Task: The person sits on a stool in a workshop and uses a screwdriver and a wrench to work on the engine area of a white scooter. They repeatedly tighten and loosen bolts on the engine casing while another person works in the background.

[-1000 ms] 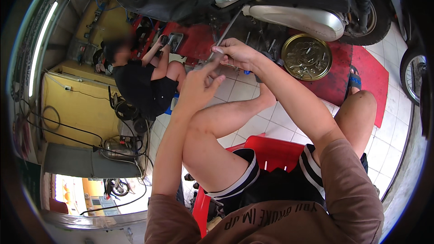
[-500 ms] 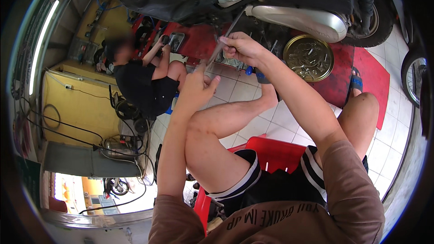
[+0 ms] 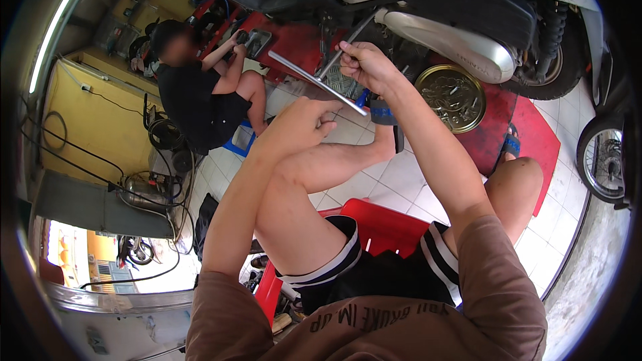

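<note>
A long T-handle wrench (image 3: 317,80) reaches from in front of my knees up to the underside of the motorbike (image 3: 441,37), its far tip hidden among dark parts by the silver cover. My right hand (image 3: 371,69) is closed with thumb and fingers around the wrench's shaft, below the bike. Left of it, my left hand (image 3: 294,127) holds nothing; its index finger is stretched toward the near end of the crossbar, the other fingers loosely bent. Whether that fingertip touches the bar I cannot tell.
A round gold tray (image 3: 483,103) of small metal parts rests on the red platform (image 3: 531,140). At left, a co-worker (image 3: 207,87) sits handling a part by a metal tray (image 3: 258,43). I sit on a red chair (image 3: 381,217). A spoked wheel (image 3: 602,164) stands far right.
The wrench's crossbar, blurred at my left hand before, has turned and now shows plainly. My left fingers have come off it and straightened partly. My right hand stays on the shaft.
</note>
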Motion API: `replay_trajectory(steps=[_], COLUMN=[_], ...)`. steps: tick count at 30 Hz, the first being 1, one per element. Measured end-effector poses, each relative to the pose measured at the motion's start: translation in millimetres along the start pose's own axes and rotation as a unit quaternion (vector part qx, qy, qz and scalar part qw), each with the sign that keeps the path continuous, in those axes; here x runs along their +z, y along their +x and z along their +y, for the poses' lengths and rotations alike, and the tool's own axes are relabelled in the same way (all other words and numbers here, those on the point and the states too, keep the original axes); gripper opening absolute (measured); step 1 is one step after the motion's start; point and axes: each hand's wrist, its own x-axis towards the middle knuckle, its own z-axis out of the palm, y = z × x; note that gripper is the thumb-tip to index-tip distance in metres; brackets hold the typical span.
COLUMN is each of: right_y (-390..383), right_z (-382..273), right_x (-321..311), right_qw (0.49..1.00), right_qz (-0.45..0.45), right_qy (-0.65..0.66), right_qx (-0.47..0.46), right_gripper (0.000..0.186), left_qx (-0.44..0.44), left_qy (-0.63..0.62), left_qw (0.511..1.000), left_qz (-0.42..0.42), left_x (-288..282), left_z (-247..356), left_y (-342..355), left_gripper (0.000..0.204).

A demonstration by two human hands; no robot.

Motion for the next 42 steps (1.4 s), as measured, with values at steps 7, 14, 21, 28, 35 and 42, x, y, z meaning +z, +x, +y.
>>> replay_trajectory(steps=[7,14,21,28,35,42], right_y=[-1,-3,-15,-15,-13,-14], right_z=[-6,-13,-8,-5,-9,-16], right_x=[5,3,20,26,26,25], right_qw=[0.998,0.994,0.989,0.99,0.994,0.994], right_qz=[-0.02,-0.006,-0.101,-0.123,-0.092,-0.085], right_qy=[0.058,0.107,0.086,-0.007,0.03,0.06], right_qx=[0.006,0.023,0.064,0.063,0.048,0.027], right_gripper=[0.017,0.015,0.016,0.023,0.024,0.023], left_qx=[0.018,-0.028,-0.131,-0.029,-0.03,0.093], left_qy=[0.108,0.129,0.219,-0.014,-0.072,-0.054], left_qw=[0.964,0.953,0.929,0.997,0.968,0.987], left_qz=[0.242,0.271,0.269,0.071,0.237,0.121], left_x=[-2,-8,-2,-1,-9,-7], left_z=[-2,-7,-29,-20,-18,-12], left_y=[13,11,8,3,0,-5], left_gripper=[0.044,0.035,0.02,0.019,0.02,0.036])
